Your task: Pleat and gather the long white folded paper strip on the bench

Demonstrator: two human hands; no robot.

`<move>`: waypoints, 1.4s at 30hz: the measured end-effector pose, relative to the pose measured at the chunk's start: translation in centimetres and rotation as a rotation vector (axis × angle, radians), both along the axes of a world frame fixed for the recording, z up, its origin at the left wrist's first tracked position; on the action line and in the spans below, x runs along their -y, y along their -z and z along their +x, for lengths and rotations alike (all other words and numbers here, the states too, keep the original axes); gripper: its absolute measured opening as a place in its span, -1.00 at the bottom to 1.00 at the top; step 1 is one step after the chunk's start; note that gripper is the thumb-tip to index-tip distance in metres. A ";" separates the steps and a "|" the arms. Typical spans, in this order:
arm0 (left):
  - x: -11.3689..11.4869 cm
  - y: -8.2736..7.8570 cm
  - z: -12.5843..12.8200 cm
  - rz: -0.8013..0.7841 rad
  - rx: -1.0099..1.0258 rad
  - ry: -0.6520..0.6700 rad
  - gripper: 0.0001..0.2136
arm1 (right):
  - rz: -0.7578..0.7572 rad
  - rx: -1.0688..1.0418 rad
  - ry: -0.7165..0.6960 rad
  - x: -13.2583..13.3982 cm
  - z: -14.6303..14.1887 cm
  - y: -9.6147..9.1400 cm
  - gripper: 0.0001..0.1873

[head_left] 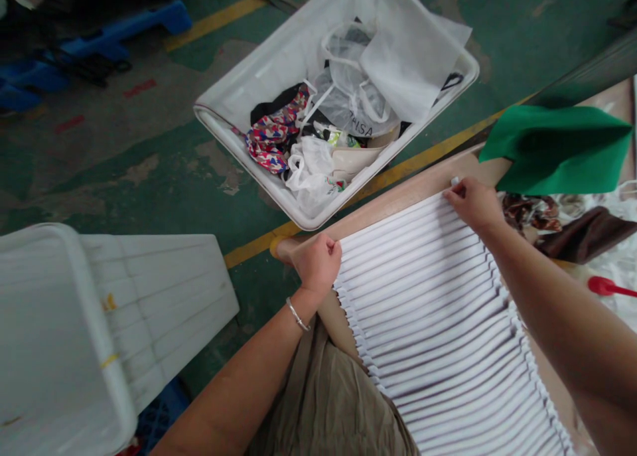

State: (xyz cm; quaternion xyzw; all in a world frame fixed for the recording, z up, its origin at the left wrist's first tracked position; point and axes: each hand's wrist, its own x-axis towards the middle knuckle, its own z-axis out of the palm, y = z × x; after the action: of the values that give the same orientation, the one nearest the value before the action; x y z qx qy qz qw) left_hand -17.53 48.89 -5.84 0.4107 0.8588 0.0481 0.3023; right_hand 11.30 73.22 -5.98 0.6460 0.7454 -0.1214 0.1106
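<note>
A long row of overlapping white fabric sheets (438, 323) lies fanned out on a wooden table (398, 194). My left hand (318, 262) is closed, pinching the left corner of the farthest sheet at the table's edge. My right hand (472, 202) is closed too, gripping the same sheet's right corner near the table's far edge. A silver bracelet (297, 314) sits on my left wrist.
A white bin (233, 104) with mixed bags and cloth stands on the green floor beyond the table. A green cloth (557, 147) and brown items (582, 233) lie at the right. A red object (604, 287) shows at the right edge. Another white bin (54, 336) holds stacked white sheets (169, 303) at the left.
</note>
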 end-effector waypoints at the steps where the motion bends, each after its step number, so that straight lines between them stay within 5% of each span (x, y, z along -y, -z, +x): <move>1: 0.0 -0.1 0.0 0.003 -0.008 0.000 -0.80 | 0.050 0.033 -0.017 0.5 -0.3 -0.3 -0.64; 4: 0.0 -0.4 0.1 0.019 -0.039 0.008 -0.84 | 0.177 -0.028 -0.289 3.7 -2.0 -1.1 -0.62; 7: 0.0 -0.7 0.2 0.022 -0.038 0.000 -0.85 | 0.114 -0.285 -0.644 8.5 -4.8 -1.5 -0.62; 10: 0.2 -1.0 0.3 0.056 0.005 0.016 -0.84 | 0.080 -0.381 -0.768 12.6 -7.5 -1.4 -0.58; 32: 1.5 -1.7 -0.6 0.045 0.125 0.094 -0.81 | 0.063 -0.317 -0.764 17.7 -11.5 -1.2 -0.63; 42: 1.8 -1.4 -1.6 0.150 0.126 0.141 -0.84 | 0.024 -0.309 -0.712 17.3 -13.5 -0.9 -0.70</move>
State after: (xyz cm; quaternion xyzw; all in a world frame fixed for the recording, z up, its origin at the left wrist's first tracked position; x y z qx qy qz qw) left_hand -19.08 47.07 -4.45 0.4876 0.8012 0.1164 0.3268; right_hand -2.18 55.93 -5.09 0.3223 0.9323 -0.1623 0.0246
